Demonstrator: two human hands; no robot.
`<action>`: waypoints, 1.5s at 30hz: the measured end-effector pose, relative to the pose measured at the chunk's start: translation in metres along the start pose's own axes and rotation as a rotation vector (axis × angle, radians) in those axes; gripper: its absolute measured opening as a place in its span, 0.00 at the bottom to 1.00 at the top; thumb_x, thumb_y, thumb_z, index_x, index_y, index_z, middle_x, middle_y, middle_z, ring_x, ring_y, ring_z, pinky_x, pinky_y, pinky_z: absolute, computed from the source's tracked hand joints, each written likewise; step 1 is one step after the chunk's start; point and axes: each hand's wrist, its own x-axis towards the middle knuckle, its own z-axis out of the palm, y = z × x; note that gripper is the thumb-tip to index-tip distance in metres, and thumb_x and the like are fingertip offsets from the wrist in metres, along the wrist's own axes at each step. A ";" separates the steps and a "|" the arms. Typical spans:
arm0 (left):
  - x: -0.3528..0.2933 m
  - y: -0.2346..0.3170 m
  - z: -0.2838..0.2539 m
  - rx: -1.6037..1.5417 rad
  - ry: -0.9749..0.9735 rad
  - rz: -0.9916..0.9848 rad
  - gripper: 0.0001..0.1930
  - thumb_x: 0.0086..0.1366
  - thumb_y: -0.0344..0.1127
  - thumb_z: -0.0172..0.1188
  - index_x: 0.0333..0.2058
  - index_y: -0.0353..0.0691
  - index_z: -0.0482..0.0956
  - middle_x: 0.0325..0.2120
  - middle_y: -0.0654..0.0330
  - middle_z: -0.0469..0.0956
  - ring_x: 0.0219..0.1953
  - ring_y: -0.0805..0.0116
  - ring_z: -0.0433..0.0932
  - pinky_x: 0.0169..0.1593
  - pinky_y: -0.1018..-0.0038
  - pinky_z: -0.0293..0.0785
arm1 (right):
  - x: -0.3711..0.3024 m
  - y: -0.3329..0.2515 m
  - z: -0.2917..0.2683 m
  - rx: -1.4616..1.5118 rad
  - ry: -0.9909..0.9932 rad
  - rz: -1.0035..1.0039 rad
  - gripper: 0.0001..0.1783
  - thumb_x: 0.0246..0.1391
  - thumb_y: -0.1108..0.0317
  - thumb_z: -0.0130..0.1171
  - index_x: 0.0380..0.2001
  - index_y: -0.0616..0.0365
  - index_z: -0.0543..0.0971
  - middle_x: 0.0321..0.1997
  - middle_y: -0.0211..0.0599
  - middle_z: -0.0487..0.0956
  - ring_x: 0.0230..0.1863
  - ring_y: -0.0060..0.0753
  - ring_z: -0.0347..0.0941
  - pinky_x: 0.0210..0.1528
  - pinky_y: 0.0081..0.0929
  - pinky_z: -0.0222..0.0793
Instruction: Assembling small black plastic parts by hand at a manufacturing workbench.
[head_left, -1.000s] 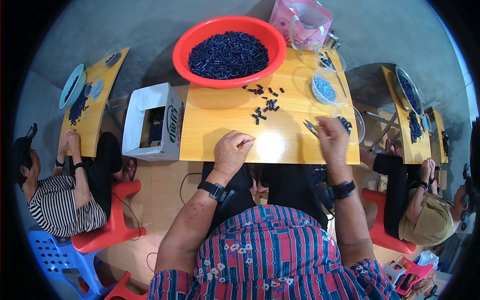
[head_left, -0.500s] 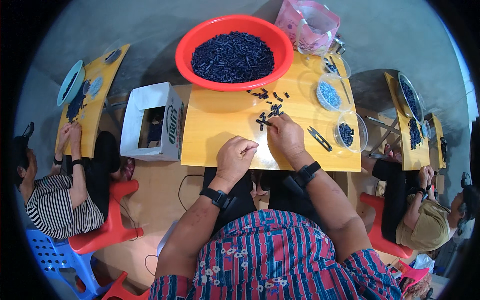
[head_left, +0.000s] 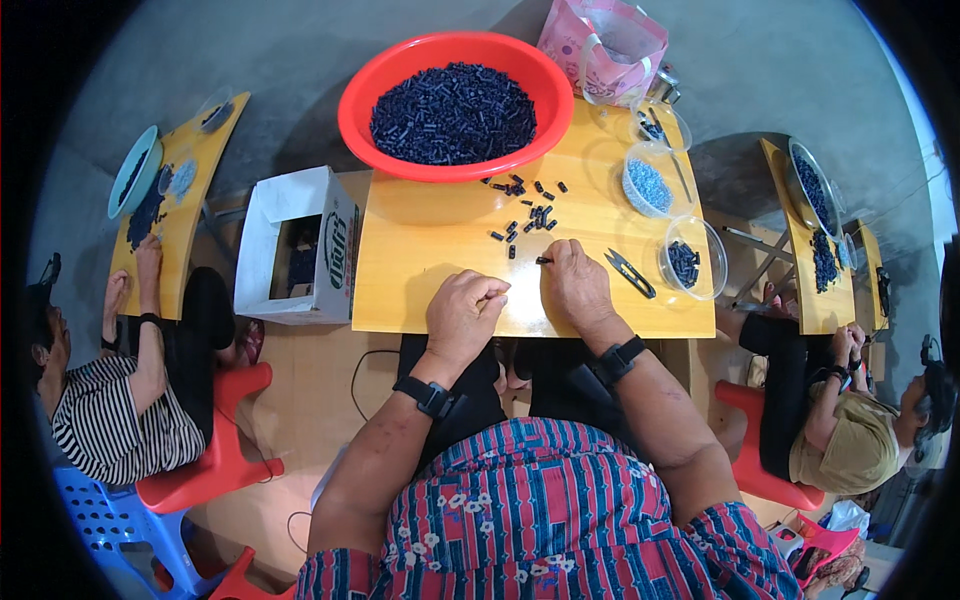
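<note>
Over the near part of the yellow table, my left hand (head_left: 466,314) is closed in a pinch. Whatever its fingertips hold, if anything, is too small to make out. To its right, my right hand (head_left: 580,288) grips a small black cylindrical piece (head_left: 543,261) at the fingertips. Beyond it, several similar loose pieces (head_left: 538,216) lie scattered on the wood. Black thread snips (head_left: 630,273) rest right of my right hand, beside a see-through tub of dark pieces (head_left: 684,265). A large red basin (head_left: 352,130), filled with dark pieces, stands at the far side.
A tub of light-blue bits (head_left: 648,187) and another see-through tub (head_left: 655,125) line the table's right edge. Behind them is a pink bag (head_left: 603,50). Left of the table stands a white carton (head_left: 262,240). Two people sit at other tables, left (head_left: 120,410) and right (head_left: 850,440).
My right hand has drawn slightly toward me with a black piece now showing at its fingertips. My left hand stays pinched. The person at left has parted their hands.
</note>
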 end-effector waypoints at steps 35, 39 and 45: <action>-0.014 0.032 0.004 -0.317 0.115 -0.006 0.05 0.55 0.27 0.68 0.32 0.37 0.84 0.30 0.56 0.84 0.34 0.60 0.82 0.41 0.68 0.79 | -0.047 -0.036 -0.026 1.080 -0.133 0.353 0.06 0.60 0.73 0.60 0.38 0.65 0.80 0.31 0.32 0.82 0.30 0.18 0.75 0.33 0.18 0.73; -0.012 0.034 0.003 -0.283 0.112 0.021 0.05 0.55 0.27 0.68 0.32 0.37 0.83 0.30 0.57 0.84 0.35 0.60 0.82 0.42 0.68 0.78 | -0.047 -0.033 -0.027 1.097 -0.160 0.372 0.08 0.60 0.73 0.60 0.40 0.66 0.82 0.31 0.33 0.82 0.29 0.18 0.76 0.33 0.18 0.75; -0.007 0.036 0.006 -0.267 0.114 0.062 0.05 0.54 0.27 0.68 0.31 0.38 0.83 0.30 0.57 0.84 0.35 0.59 0.82 0.42 0.67 0.78 | -0.046 -0.028 -0.024 1.137 -0.166 0.386 0.09 0.61 0.73 0.60 0.40 0.67 0.83 0.30 0.34 0.83 0.29 0.18 0.76 0.32 0.18 0.74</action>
